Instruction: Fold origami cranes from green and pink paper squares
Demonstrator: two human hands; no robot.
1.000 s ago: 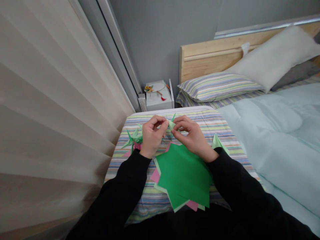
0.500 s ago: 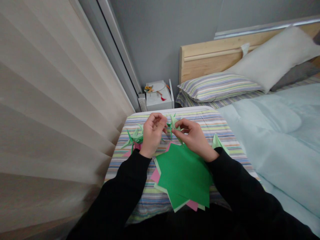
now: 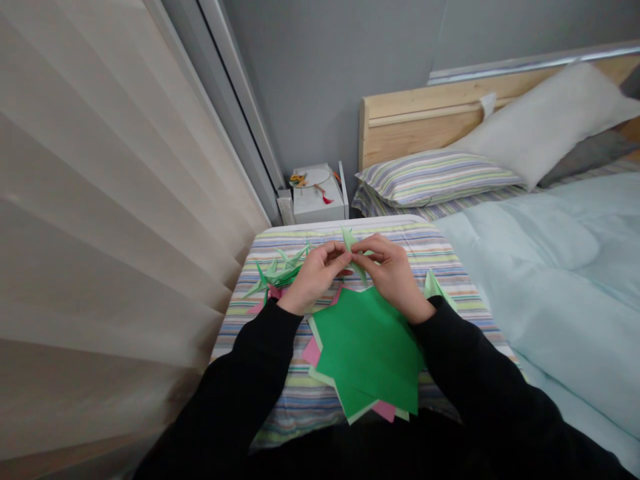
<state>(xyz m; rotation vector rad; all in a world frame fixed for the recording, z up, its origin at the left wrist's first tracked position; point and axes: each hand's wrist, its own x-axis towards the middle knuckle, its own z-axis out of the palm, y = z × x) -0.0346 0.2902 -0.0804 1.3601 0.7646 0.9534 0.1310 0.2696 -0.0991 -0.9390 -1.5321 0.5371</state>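
Observation:
Between my hands is a light green folded paper piece, its pointed tip standing up above the fingers. My left hand pinches it from the left, with the fingertips meeting those of the other hand. From the right, my right hand pinches the same piece; the fingers cover much of its middle. Just below lies a fanned stack of paper sheets, dark green on top with pink and pale green corners showing. Folded green paper pieces lie left of my left hand.
A striped cloth covers the small table. Another light green folded piece lies by my right sleeve. Beyond the table stands a white cabinet; a curtain hangs left and a bed is at right.
My left hand has moved right, and its fingertips now meet the right hand's at the folded paper. More of the green pieces at the left shows. The sheet stack has stayed put.

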